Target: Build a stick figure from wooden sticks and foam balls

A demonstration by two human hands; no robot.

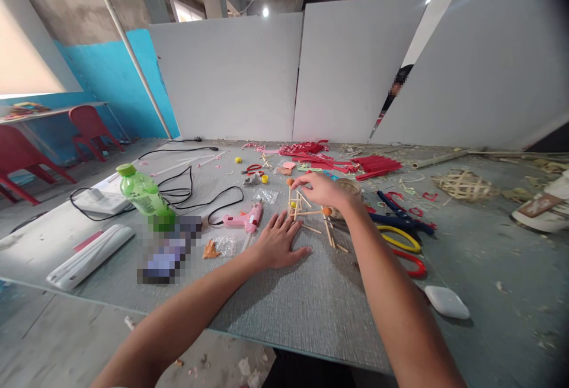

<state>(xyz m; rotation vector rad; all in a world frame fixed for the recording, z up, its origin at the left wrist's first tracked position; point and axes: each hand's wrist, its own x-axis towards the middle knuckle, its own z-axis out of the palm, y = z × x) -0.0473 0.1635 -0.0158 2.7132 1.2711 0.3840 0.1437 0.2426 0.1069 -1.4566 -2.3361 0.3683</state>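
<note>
A small frame of thin wooden sticks (306, 213) stands on the table, joined with clay balls. My left hand (278, 239) lies flat, fingers spread, its fingertips close to the base of the frame. Above it my right hand (319, 189) reaches over with fingers bent and pinched at an orange clay ball (290, 182) on top of a stick. A second orange ball (327, 211) sits at the right corner of the frame, and a yellow ball (293, 205) shows low inside it. Part of the frame is hidden behind my hands.
Left of my hands lie a pink glue gun (243, 220) and a bag with orange clay (217, 248). A green bottle (146, 195) and white power strip (91, 255) stand farther left. Blue-handled pliers (402, 216), yellow-and-red scissor handles (411, 263) and a white case (447, 302) are right.
</note>
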